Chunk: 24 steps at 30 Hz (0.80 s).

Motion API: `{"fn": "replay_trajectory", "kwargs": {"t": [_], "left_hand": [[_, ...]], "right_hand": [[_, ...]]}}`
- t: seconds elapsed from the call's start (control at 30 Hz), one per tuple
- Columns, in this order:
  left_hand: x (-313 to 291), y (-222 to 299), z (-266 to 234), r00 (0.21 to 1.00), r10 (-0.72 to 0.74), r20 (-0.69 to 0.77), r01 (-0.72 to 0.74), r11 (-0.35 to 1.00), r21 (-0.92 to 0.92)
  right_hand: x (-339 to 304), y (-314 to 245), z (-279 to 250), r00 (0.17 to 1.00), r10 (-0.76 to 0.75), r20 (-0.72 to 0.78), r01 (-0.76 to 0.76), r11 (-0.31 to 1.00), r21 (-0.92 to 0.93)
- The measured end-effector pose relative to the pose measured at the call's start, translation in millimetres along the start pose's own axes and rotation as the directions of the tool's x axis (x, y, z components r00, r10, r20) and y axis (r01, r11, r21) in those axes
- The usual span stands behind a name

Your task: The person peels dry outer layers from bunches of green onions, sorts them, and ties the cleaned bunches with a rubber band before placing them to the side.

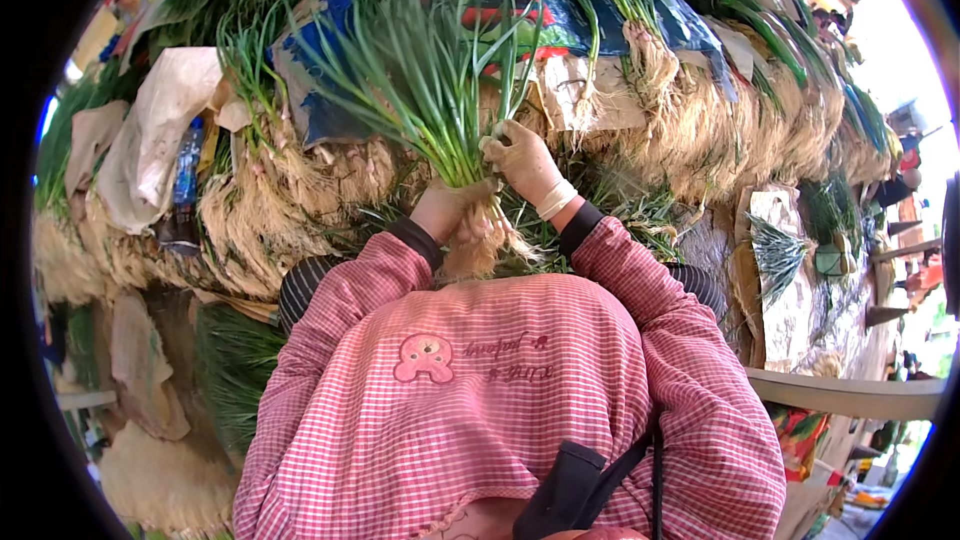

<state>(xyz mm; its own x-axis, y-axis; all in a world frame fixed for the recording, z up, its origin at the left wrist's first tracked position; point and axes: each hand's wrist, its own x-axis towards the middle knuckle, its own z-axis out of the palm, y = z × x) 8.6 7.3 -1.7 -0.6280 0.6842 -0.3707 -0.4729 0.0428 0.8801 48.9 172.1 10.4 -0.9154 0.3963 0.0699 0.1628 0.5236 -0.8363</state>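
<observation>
A bunch of spring onions (440, 130) stands in front of me, green leaves fanned up and away, roots hanging down. My left hand (452, 208) is closed around its lower stems. The pale roots (487, 232) stick out below that grip. On the bunch's right side, my right hand (525, 168), in a thin pale glove, pinches a spring onion stalk between thumb and fingers. Whether that stalk is part of the bunch or separate I cannot tell. Loose green leaves (625, 202) lie beneath and beyond my hands.
Long rows of spring onions with shaggy roots (720, 135) are heaped ahead. Blue and red plastic sacks (560, 0) cover part of them. A bottle (188, 162) is wedged by a white sack (160, 130) at left. A small bunch (776, 255) lies on a pale sheet at right.
</observation>
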Motion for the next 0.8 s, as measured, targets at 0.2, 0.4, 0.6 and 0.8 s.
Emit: {"fn": "replay_trajectory", "kwargs": {"t": [0.2, 0.4, 0.6, 0.8], "left_hand": [[-1, 5, 6, 0.999, -0.025, 0.046, 0.020, 0.994, 0.108], [3, 3, -3, 0.968, -0.127, 0.216, 0.159, 0.978, -0.135], [-8, 22, -2, 0.926, 0.027, 0.378, 0.148, 0.892, -0.427], [-23, 44, -6, 0.854, 0.275, 0.442, 0.110, 0.735, -0.669]], "right_hand": [[4, -1, -8, 1.000, -0.017, -0.004, 0.017, 0.993, 0.120], [-5, 4, 2, 0.995, 0.095, 0.006, -0.084, 0.847, 0.524], [-13, 50, -56, 0.945, 0.041, 0.324, -0.326, 0.153, 0.933], [32, 90, -102, 0.920, 0.146, 0.364, 0.224, 0.567, -0.793]]}}
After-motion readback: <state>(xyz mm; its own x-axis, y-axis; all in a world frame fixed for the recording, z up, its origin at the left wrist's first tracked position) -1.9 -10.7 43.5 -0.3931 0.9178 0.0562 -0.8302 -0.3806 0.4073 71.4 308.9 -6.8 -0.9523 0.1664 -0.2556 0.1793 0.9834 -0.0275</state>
